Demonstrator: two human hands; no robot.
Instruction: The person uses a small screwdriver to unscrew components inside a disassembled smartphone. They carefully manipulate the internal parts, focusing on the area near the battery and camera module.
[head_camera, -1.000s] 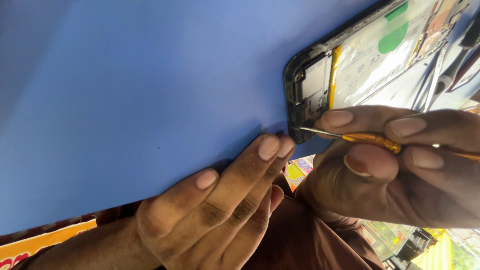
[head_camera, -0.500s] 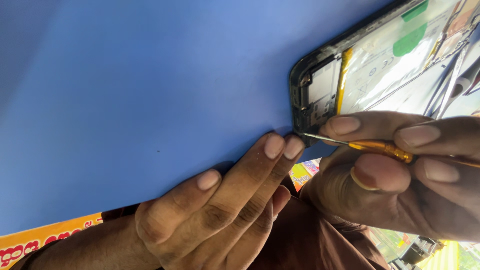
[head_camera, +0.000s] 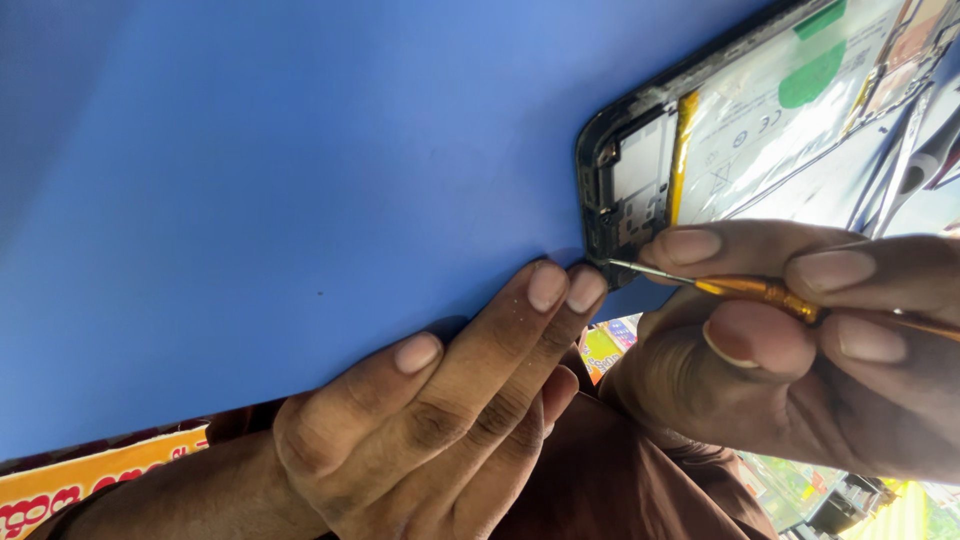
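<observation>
head view: opened phone (head_camera: 770, 120) sits in the upper right of the frame, back cover off, lying on a blue mat (head_camera: 280, 200) that fills most of the upper left and centre. inside the phone a pale battery (head_camera: 790, 110) with a green patch takes up most of the body, a yellow strip runs along its left edge, and a small board section sits at the phone's lower-left corner. right hand (head_camera: 800, 360), at the right edge and lower right, is clamped on a thin screwdriver (head_camera: 760, 290) with an orange-gold shaft, pinched between thumb and fingers; its steel tip points left and meets the lower-left corner of the phone frame. left hand (head_camera: 440, 420), lower centre, holds nothing: fingers extended and pressed close together, two fingertips resting on the mat edge just beside that same phone corner, near the screwdriver tip. cannot tell whether they touch the phone itself. dark brown cloth shows below both hands. a yellow-orange printed strip (head_camera: 90, 480) runs along the lower left under the mat edge. more tools, blurred, lie at the far right edge beyond the phone.
</observation>
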